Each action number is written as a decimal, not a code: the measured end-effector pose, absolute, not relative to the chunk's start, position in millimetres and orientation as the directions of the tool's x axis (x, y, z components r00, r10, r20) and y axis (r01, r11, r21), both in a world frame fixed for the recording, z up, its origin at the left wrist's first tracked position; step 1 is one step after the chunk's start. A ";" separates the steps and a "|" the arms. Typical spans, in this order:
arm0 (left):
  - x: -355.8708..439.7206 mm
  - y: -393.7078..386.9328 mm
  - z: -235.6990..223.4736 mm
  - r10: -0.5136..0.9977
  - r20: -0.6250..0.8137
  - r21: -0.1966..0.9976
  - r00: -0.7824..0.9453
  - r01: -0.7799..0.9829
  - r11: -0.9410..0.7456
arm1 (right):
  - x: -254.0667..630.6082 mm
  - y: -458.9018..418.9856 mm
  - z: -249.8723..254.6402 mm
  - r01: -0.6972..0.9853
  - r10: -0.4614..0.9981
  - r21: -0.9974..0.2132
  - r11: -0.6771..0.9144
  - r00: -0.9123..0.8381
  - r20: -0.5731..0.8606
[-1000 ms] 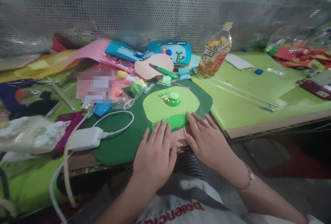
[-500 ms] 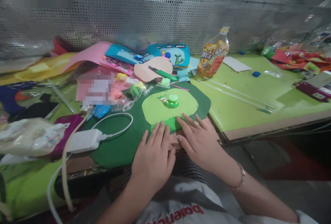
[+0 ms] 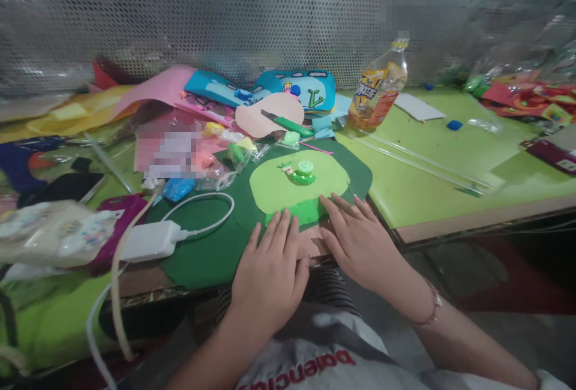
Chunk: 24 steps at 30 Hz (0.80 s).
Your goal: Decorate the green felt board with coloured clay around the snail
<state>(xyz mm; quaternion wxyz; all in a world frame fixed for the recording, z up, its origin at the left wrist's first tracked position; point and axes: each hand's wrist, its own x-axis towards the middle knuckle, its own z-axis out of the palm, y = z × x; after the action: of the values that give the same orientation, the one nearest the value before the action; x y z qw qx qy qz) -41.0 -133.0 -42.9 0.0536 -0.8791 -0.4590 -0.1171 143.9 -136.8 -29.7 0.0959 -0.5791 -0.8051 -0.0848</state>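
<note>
The left hand [image 3: 270,267] and right hand [image 3: 366,243] lie flat, clamped on nothing, apparently pressing out the green strip [image 3: 306,212] along the pale-green sheet's [image 3: 270,183] near side, by the tabletop's [image 3: 387,198] front edge; even fingertip pressure seems called for next.

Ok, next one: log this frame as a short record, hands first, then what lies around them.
Left hand: palm down, fingertips at the bright green strip
Right hand: palm down, fingers spread, fingertips at the strip's right end
Strip position: along the near edge of the light green sheet
On light green sheet: snail figure
Underneath: dark green sheet
Behind: green-handled knife, yellow-capped bottle
Left side: white adapter
</note>
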 end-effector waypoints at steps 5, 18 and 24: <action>-40.0 -133.0 -42.8 0.798 0.246 0.019 0.550 0.820 -0.572 | 147.3 -137.8 -28.7 0.949 0.929 -0.051 0.310 -0.291 0.230; -40.9 -132.8 -44.2 0.797 0.245 0.019 0.552 0.819 -0.573 | 143.8 -148.4 -22.9 0.884 0.925 -0.291 0.366 -0.312 0.217; -41.2 -133.2 -42.8 0.802 0.221 0.020 0.555 0.820 -0.573 | 119.2 -151.7 -28.0 0.896 0.904 -0.156 0.417 -0.389 0.180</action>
<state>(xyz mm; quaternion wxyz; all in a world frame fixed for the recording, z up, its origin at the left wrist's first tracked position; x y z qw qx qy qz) -41.2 -133.2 -42.8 0.0423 -0.8807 -0.4604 -0.1032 119.2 -151.7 -28.0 0.1187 -0.5399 -0.8332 0.0168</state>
